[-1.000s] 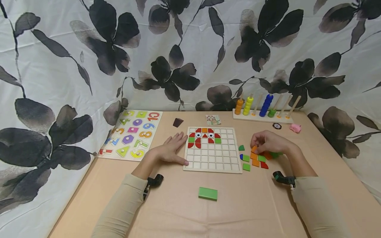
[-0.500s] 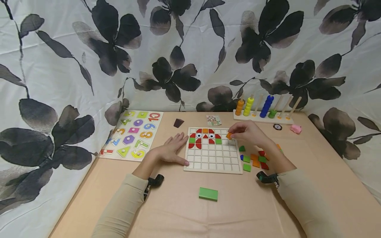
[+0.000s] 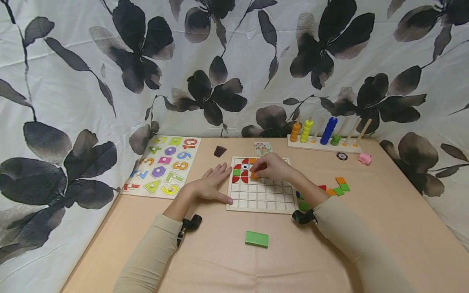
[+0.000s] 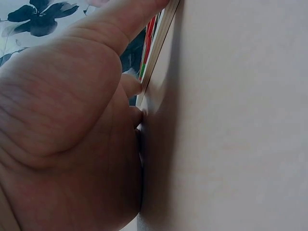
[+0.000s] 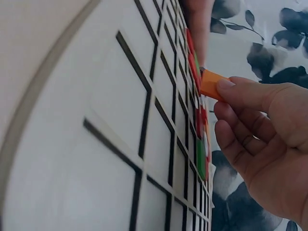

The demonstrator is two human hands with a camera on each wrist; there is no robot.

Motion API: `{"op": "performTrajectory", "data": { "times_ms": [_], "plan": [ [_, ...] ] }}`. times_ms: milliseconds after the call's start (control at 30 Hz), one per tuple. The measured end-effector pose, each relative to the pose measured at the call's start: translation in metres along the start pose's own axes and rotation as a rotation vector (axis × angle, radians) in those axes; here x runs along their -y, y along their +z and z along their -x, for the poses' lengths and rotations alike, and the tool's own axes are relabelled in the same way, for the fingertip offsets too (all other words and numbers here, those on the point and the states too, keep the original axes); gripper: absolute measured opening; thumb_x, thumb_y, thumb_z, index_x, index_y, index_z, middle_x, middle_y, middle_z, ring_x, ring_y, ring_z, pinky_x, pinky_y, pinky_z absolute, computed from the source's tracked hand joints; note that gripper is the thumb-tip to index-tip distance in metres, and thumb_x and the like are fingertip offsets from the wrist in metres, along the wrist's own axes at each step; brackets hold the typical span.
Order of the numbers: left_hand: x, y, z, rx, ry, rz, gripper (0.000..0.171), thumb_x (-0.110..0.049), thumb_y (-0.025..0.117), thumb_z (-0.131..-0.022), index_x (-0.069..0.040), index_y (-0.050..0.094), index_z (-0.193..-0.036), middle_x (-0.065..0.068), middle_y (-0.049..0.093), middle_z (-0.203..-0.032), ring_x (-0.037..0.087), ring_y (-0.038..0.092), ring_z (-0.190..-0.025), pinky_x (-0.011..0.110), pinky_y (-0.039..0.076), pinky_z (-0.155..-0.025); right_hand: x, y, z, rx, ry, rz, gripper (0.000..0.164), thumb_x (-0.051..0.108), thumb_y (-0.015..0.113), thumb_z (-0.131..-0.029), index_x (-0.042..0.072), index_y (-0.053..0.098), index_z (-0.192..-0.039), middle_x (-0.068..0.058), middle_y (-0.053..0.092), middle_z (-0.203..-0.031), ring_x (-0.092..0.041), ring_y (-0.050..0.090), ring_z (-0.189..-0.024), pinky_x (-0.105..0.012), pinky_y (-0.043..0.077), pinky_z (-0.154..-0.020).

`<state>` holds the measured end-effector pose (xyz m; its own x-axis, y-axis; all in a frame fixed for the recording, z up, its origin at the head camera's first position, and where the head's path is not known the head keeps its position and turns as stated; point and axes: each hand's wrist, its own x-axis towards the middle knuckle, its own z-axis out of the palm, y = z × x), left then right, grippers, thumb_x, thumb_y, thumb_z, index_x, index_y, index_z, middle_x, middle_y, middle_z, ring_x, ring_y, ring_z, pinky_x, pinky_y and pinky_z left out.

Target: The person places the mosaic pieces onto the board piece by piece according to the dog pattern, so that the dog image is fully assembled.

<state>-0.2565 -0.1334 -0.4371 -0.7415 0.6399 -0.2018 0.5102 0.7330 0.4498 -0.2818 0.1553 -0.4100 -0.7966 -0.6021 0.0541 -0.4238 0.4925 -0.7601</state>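
A white grid board (image 3: 261, 200) lies mid-table, with red, green, orange and eye-printed tiles set in its upper left squares. My right hand (image 3: 272, 167) reaches over the board and pinches an orange square tile (image 5: 211, 85) between thumb and fingers, close over the grid beside the red tiles (image 3: 240, 179). It covers part of the tile pattern in the head view. My left hand (image 3: 210, 185) lies flat with fingers spread along the board's left edge, thumb at the lower left corner. In the left wrist view the palm (image 4: 57, 106) stands beside the board's side.
Loose tiles (image 3: 340, 185) lie right of the board, some behind the right forearm. A green block (image 3: 256, 239) lies in front. A number puzzle (image 3: 161, 167) is at left, a bead counter (image 3: 324, 140) at back right, with a pink figure (image 3: 364, 158) and a picture card (image 3: 263, 148).
My right hand has picked an orange tile from the loose pile and carried it left across the board to the tile pattern. The left hand has stayed in place.
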Motion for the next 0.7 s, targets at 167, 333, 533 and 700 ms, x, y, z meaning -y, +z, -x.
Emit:
{"op": "performTrajectory", "data": {
  "times_ms": [167, 333, 533, 700],
  "plan": [
    [0.002, 0.001, -0.001, -0.004, 0.000, -0.004, 0.121, -0.075, 0.066, -0.068, -0.015, 0.007, -0.156, 0.010, -0.005, -0.162, 0.028, -0.008, -0.148, 0.049, -0.003, -0.117, 0.003, 0.007, -0.005, 0.038, -0.002, 0.046, 0.010, 0.005, 0.075, -0.081, 0.008, 0.076, -0.090, -0.002, 0.072, -0.085, -0.014, 0.059, -0.072, -0.027, 0.051, -0.063],
    [0.001, 0.000, -0.001, 0.001, -0.004, -0.001, 0.122, -0.076, 0.066, -0.068, -0.016, 0.007, -0.156, 0.010, -0.005, -0.162, 0.027, -0.008, -0.148, 0.049, -0.003, -0.117, 0.005, 0.009, -0.006, 0.066, -0.001, 0.079, 0.009, 0.005, 0.075, -0.081, 0.009, 0.076, -0.089, -0.001, 0.072, -0.086, -0.014, 0.059, -0.074, -0.026, 0.051, -0.065],
    [0.001, 0.000, -0.001, 0.001, 0.000, -0.009, 0.121, -0.074, 0.066, -0.069, -0.015, 0.007, -0.156, 0.010, -0.005, -0.162, 0.028, -0.008, -0.148, 0.049, -0.003, -0.117, 0.009, 0.011, -0.008, 0.086, 0.012, 0.183, 0.012, 0.004, 0.074, -0.083, 0.010, 0.077, -0.093, 0.000, 0.071, -0.091, -0.013, 0.059, -0.080, -0.026, 0.051, -0.070],
    [0.000, -0.001, 0.000, 0.000, 0.000, -0.004, 0.121, -0.074, 0.066, -0.069, -0.015, 0.007, -0.156, 0.011, -0.005, -0.161, 0.028, -0.008, -0.148, 0.050, -0.002, -0.117, 0.010, 0.013, -0.007, 0.093, -0.010, 0.283, 0.013, 0.005, 0.073, -0.083, 0.010, 0.077, -0.095, 0.001, 0.071, -0.095, -0.009, 0.061, -0.085, -0.026, 0.051, -0.074]
  ]
}}
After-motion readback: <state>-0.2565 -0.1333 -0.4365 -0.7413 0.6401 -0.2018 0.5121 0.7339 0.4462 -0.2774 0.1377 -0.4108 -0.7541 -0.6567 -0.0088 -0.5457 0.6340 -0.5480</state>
